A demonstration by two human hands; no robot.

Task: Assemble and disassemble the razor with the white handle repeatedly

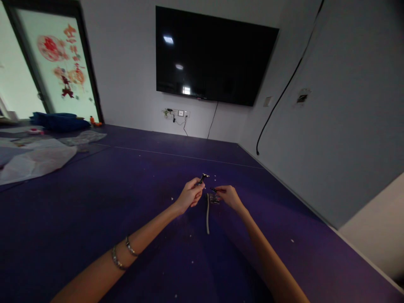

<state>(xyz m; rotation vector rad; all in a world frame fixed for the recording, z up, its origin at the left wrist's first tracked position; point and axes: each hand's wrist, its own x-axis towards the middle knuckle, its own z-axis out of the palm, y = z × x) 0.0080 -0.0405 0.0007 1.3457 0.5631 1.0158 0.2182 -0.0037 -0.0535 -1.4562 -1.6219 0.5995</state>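
Note:
My left hand (192, 193) is closed around the handle of a small dark tool (203, 176) with a shiny, T-shaped head, looking like a razor. The head points up and away from my fist. To its right, my right hand (229, 196) pinches a small dark piece (213, 190), too small to identify. Just below these fingertips lies a small patterned pack or card (214, 199) on the purple floor, partly covered by the hand. A narrow pale strip (207, 216) runs toward me beside the pack. The two hands are apart.
Small white scraps (292, 240) dot the purple floor (151, 261). Clear plastic sheeting (41, 162) and a dark blue bundle (59, 122) lie at the left. A large television (214, 54) hangs on the far wall; a black cable (287, 84) dangles along the right wall.

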